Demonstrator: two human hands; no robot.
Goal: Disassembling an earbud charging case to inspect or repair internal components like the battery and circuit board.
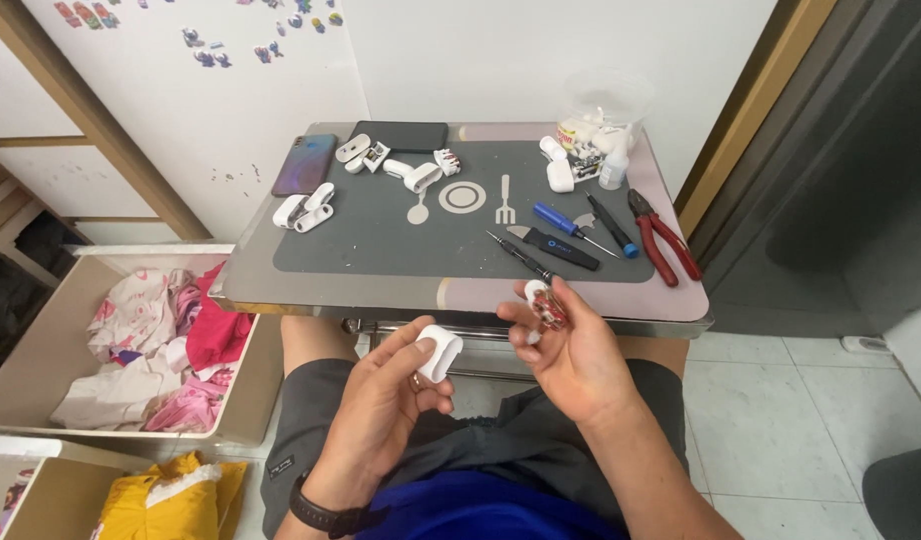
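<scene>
- Our left hand [391, 385] pinches a white plastic shell [440, 352] between thumb and fingers, just below the near edge of the tray table [681, 300], at about 7 o'clock from the grey work mat [381, 240].
- Our right hand [571, 355] closes its fingertips on a small inner module [547, 305], white with a reddish part, at about 5 o'clock from the mat's middle and near the shell.
- We judge the shell light, stiff and smooth, so likely slippery; holding it across its flat sides, as we do now, looks safest.
- The module looks light and fragile; we would grip its plastic edges, not the reddish part.
- On the mat, at 10 to 12 o'clock, lie more white housings [306, 210] and two phones [303, 165].
- At 2 to 3 o'clock lie a blue screwdriver [571, 227], a black screwdriver [521, 257] and red pliers [666, 240].
- At 1 o'clock stands a clear cup [606, 100] with small white parts beside it.
- At 9 o'clock, on the floor, sits a box of clothes [151, 340].
</scene>
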